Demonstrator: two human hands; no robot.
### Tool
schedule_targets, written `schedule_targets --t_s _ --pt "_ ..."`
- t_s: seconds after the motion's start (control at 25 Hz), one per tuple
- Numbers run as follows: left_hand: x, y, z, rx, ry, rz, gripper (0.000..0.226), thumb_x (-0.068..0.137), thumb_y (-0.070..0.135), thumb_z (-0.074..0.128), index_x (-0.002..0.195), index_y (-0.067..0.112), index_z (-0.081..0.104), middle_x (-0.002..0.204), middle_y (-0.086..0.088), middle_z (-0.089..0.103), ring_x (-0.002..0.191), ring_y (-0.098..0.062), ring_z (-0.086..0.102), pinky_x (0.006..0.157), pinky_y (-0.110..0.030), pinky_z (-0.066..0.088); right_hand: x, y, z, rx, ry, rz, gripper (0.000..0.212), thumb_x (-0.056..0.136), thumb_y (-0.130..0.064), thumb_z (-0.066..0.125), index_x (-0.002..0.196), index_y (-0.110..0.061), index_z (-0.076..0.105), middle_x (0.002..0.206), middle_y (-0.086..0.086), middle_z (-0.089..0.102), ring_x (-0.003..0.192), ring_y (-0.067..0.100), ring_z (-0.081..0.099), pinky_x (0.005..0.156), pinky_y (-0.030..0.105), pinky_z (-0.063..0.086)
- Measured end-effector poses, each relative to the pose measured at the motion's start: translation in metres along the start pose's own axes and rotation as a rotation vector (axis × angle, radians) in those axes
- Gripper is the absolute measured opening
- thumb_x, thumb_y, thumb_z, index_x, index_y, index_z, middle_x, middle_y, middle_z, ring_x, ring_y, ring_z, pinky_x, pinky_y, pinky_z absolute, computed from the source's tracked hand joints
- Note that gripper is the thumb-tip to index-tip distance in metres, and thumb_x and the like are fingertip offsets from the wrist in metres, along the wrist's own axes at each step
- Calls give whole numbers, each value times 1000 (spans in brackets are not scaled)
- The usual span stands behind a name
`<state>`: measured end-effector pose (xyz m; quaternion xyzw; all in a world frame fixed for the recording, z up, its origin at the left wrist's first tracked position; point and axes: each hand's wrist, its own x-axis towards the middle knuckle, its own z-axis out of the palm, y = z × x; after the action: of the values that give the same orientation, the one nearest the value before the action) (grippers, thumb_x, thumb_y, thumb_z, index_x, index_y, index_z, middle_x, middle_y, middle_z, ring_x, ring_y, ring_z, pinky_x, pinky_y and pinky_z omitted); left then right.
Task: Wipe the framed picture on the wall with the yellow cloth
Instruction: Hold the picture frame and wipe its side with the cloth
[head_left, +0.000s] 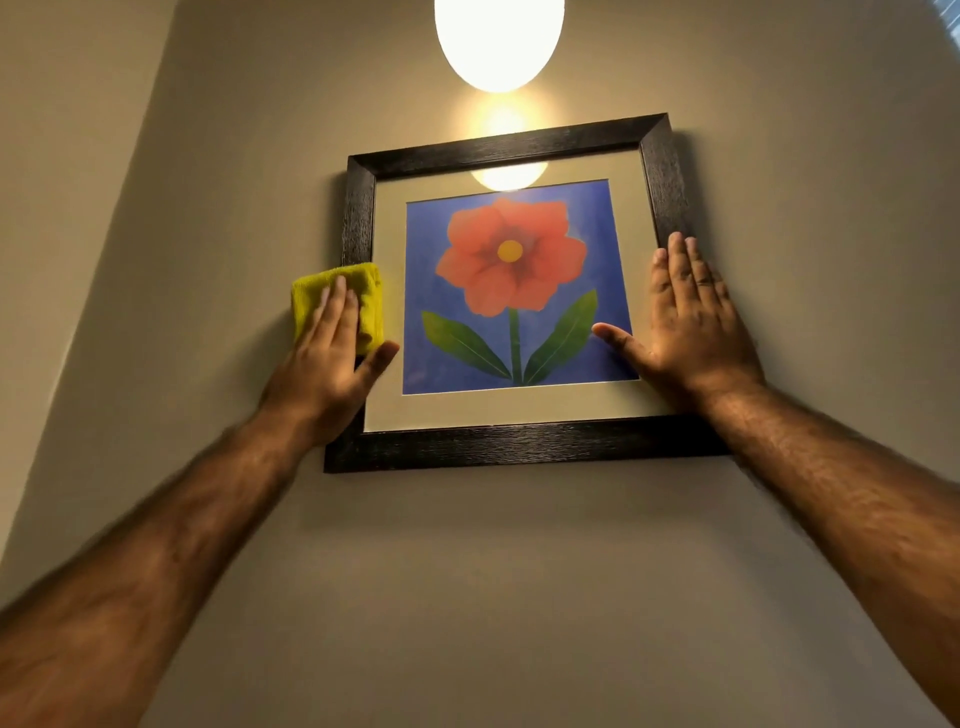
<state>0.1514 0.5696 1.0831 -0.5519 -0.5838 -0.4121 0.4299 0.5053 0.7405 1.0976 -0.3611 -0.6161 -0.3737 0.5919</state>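
Note:
A framed picture (511, 148) hangs on the beige wall: dark wooden frame, pale mat, a red flower on blue. My left hand (324, 364) presses a folded yellow cloth (363, 288) flat against the frame's left side, about halfway up; the cloth overlaps the frame and the wall beside it. My right hand (685, 325) lies flat with fingers spread on the picture's right side, covering the lower right part of the frame and mat, thumb on the glass.
A glowing oval lamp (498, 41) hangs above the picture and reflects in the top of the glass. A wall corner (104, 260) runs down the left side. Bare wall lies below the frame.

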Motion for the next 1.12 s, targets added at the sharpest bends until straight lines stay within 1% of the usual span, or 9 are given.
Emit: schedule_targets --t_s 0.24,0.52,0.6,0.68,0.72,0.8,0.92,1.0,1.12 --pt "-87 -6 17 31 -67 44 102 82 88 6 162 25 -6 168 16 -20 152 3 -22 124 -31 3 -1 0 1 12 2 -7 116 84 -85 21 160 1 11 171 19 4 159 29 4 129 43 9" --pt "32 8 -19 0 -8 -14 122 73 94 -1 162 11 7 173 -7 -2 160 -21 -1 129 -37 3 -1 1 2 17 10 -12 114 85 -86 19 160 -1 8 171 17 2 160 28 2 129 43 8" --pt "47 17 -36 -60 42 -51 101 89 81 13 158 9 28 169 -13 21 157 -28 21 126 -37 16 0 2 3 12 13 -10 115 85 -87 18 160 -1 8 171 17 2 160 28 2 129 43 7" --pt "58 18 -55 -77 159 -125 66 102 58 36 143 11 56 149 -20 55 135 -37 52 109 -38 41 1 2 4 14 10 -10 116 84 -88 17 160 -1 8 171 16 2 160 28 2 129 43 7" --pt "63 19 -64 -48 209 -132 52 102 49 46 133 12 66 137 -20 65 123 -38 61 101 -39 48 1 2 4 14 12 -11 116 84 -88 16 160 -1 8 171 17 2 160 28 2 129 43 8" --pt "72 18 -76 -26 243 -125 28 96 28 63 119 17 75 123 -12 75 113 -29 68 99 -34 52 1 2 5 15 17 -12 116 84 -88 16 160 -1 8 171 17 2 160 28 2 129 44 8" --pt "82 16 -75 -201 290 -209 18 88 18 75 104 23 79 111 -4 79 100 -17 71 93 -28 55 0 3 5 18 21 -12 116 84 -87 18 160 -1 9 171 17 3 159 28 3 129 44 9" --pt "85 14 -70 -261 364 -244 26 83 20 80 109 21 75 116 -6 76 103 -19 69 89 -29 55 0 3 5 14 19 -13 116 84 -87 19 160 -1 9 171 17 3 160 28 3 129 44 9" --pt "95 -7 -66 -289 353 -427 73 74 35 87 138 16 56 138 -13 61 127 -29 58 103 -39 51 0 3 5 13 28 -9 116 84 -87 20 160 -1 9 171 17 3 160 28 3 129 44 9"
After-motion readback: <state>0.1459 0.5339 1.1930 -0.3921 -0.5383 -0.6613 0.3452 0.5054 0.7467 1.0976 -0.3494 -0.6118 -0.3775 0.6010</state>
